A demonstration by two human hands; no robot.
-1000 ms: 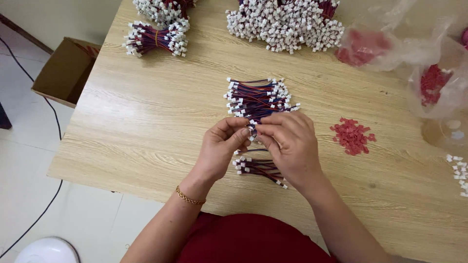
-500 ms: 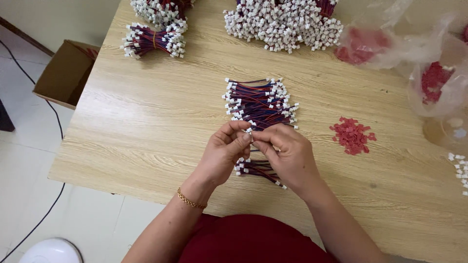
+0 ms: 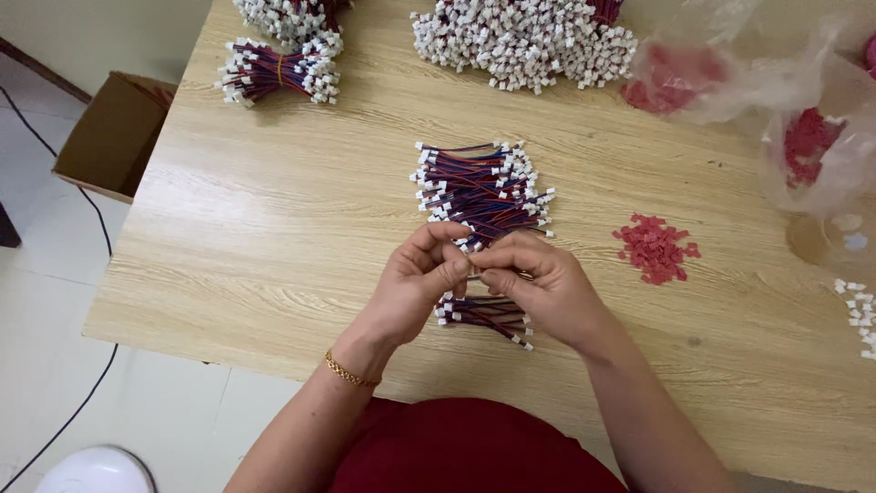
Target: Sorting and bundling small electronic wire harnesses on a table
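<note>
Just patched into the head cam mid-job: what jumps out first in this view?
The left hand and right hand meet at table centre, fingers pinched together on something small I can't make out. Just beyond them lies a loose pile of short wire leads with white connectors, with a smaller pile beneath the hands. To the right sits a small heap of red plastic pieces.

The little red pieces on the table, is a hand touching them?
No, the little red pieces lie alone, apart from the right hand and left hand.
</note>
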